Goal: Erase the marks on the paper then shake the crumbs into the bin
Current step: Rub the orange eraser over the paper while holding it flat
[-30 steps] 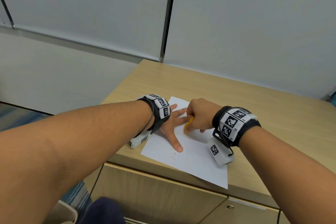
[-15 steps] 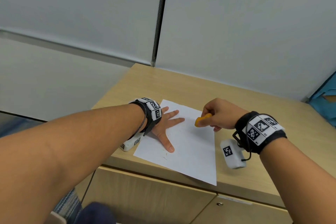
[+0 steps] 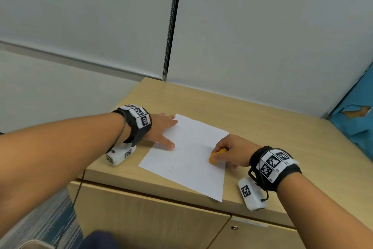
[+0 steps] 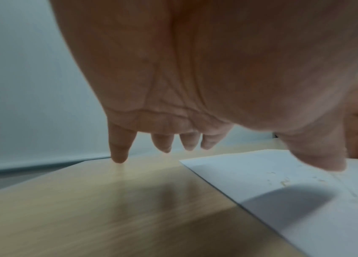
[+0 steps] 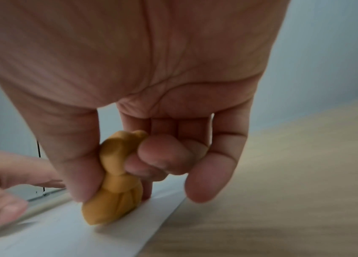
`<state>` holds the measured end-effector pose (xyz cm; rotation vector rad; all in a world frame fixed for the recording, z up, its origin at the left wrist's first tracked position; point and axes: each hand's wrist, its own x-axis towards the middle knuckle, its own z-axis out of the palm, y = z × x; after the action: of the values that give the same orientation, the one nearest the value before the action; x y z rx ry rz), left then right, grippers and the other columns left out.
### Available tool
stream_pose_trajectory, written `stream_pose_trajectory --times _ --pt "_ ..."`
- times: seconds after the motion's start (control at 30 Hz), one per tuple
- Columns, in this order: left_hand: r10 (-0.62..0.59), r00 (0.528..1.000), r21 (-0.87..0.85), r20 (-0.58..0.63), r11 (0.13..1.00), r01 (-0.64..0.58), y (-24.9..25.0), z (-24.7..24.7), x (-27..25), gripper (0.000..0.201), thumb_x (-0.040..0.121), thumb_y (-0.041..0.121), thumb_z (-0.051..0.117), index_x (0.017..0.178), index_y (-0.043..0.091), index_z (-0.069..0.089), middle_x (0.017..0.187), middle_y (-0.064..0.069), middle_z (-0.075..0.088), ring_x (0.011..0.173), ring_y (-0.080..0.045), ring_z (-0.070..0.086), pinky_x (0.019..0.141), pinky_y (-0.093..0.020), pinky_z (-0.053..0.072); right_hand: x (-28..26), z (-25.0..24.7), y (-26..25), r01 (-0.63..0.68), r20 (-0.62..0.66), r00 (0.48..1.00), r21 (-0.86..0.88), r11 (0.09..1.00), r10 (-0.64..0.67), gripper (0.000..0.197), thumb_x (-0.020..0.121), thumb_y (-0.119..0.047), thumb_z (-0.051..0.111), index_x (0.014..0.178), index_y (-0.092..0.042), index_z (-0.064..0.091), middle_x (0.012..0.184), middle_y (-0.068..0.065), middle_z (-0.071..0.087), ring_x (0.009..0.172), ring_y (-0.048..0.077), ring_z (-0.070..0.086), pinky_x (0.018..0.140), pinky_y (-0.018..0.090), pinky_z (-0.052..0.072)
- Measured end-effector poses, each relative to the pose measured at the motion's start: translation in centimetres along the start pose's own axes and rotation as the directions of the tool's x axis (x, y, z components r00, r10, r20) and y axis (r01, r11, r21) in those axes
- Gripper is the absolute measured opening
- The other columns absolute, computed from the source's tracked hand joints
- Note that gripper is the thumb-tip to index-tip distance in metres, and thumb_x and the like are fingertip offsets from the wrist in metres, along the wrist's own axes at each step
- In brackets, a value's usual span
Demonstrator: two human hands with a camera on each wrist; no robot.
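The left hand point(image 3: 161, 127) has slid, flat, to the paper point(image 3: 189, 153) edge on the wooden cabinet point(image 3: 282, 131); the right hand point(image 3: 232, 151) pinches the eraser point(image 3: 216, 156).

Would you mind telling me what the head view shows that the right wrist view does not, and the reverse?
Only the head view shows the whole paper, both wristbands and the cabinet doors. Only the right wrist view shows the thumb and curled fingers pinching the orange eraser, its tip on the sheet. Both show the right hand, the eraser, the paper and the left hand.
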<state>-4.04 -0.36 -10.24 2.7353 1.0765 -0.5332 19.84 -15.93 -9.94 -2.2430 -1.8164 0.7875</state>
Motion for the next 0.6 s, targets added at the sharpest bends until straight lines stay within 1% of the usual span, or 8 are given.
stream_pose_trajectory --times 0.13,0.2,0.27,0.33,0.4,0.47,0.57,0.6 --pt "0.005 0.993 0.056 0.116 0.998 -0.012 0.3 0.3 -2.4 0.102 0.088 0.073 0.043 0.156 0.021 -0.012 0.164 0.006 -0.011 0.151 -0.016 -0.002 0.119 -0.038 0.007 0.1 0.2 0.0 -0.01 -0.013 1.0 0.0 1.0 0.01 0.02 0.089 -0.035 0.077 0.096 -0.016 0.08 0.079 0.002 0.065 0.056 0.014 0.057 0.054 0.026 0.053" --pt "0.067 0.985 0.054 0.157 0.996 -0.076 0.9 0.5 -3.2 0.097 0.09 0.072 0.04 0.156 0.024 -0.013 0.163 0.01 -0.014 0.15 -0.011 -0.006 0.119 -0.036 0.005 0.2 0.3 -0.1 -0.014 -0.015 1.0 -0.01 1.0 0.014 0.021 0.09 -0.034 0.077 0.097 -0.015 0.08 0.08 0.002 0.067 0.056 0.013 0.057 0.053 0.025 0.051" --pt "0.133 0.975 0.045 0.177 0.989 -0.142 1.6 0.7 -3.5 0.093 0.091 0.071 0.037 0.155 0.027 -0.014 0.162 0.013 -0.016 0.15 -0.01 -0.008 0.119 -0.036 0.003 0.2 0.4 -0.2 -0.012 -0.014 1.0 -0.02 1.0 0.012 0.021 0.089 -0.034 0.077 0.097 -0.015 0.079 0.085 0.004 0.069 0.058 0.014 0.058 0.055 0.026 0.052" --pt "0.183 0.964 0.06 0.192 0.978 -0.198 2.4 0.9 -3.5 0.087 0.094 0.068 0.036 0.155 0.03 -0.013 0.162 0.015 -0.018 0.15 -0.01 -0.011 0.12 -0.04 0.003 0.1 0.4 -0.3 -0.004 -0.025 1.0 -0.029 1.0 0.003 0.022 0.089 -0.035 0.077 0.1 -0.016 0.078 0.09 0.002 0.07 0.062 0.014 0.059 0.059 0.027 0.053" --pt "0.231 0.952 0.084 0.202 0.964 -0.252 3.3 1.1 -3.2 0.084 0.096 0.065 0.036 0.155 0.033 -0.014 0.161 0.015 -0.02 0.149 -0.011 -0.014 0.119 -0.047 0.003 -0.1 0.3 -0.5 0.011 -0.049 0.999 -0.03 0.999 -0.012 0.022 0.089 -0.036 0.076 0.101 -0.018 0.077 0.09 -0.004 0.067 0.065 0.011 0.059 0.06 0.026 0.052" --pt "0.261 0.941 0.113 0.215 0.95 -0.29 4.0 1.1 -2.8 0.086 0.095 0.066 0.038 0.154 0.033 -0.015 0.16 0.015 -0.024 0.149 -0.013 -0.017 0.117 -0.054 -0.001 -0.3 0.5 -0.7 0.035 -0.059 0.998 -0.036 0.999 -0.037 0.022 0.09 -0.037 0.076 0.103 -0.019 0.076 0.084 -0.008 0.063 0.061 0.008 0.057 0.059 0.023 0.048" --pt "0.256 0.936 0.172 0.241 0.938 -0.301 4.4 1.1 -1.8 0.094 0.09 0.07 0.042 0.153 0.035 -0.018 0.159 0.011 -0.029 0.148 -0.018 -0.021 0.113 -0.063 -0.005 -0.3 0.9 -1.3 0.074 -0.024 0.997 -0.002 0.997 -0.074 0.024 0.091 -0.036 0.075 0.106 -0.016 0.074 0.074 -0.004 0.06 0.054 0.009 0.057 0.055 0.024 0.05" --pt "0.25 0.935 0.178 0.249 0.938 -0.299 4.4 1.1 -1.5 0.096 0.089 0.071 0.044 0.152 0.037 -0.02 0.159 0.01 -0.03 0.148 -0.02 -0.022 0.113 -0.065 -0.005 -0.2 1.1 -1.6 0.095 -0.008 0.995 -0.005 0.995 -0.095 0.025 0.092 -0.036 0.075 0.107 -0.016 0.074 0.073 -0.004 0.06 0.053 0.006 0.057 0.055 0.023 0.05"
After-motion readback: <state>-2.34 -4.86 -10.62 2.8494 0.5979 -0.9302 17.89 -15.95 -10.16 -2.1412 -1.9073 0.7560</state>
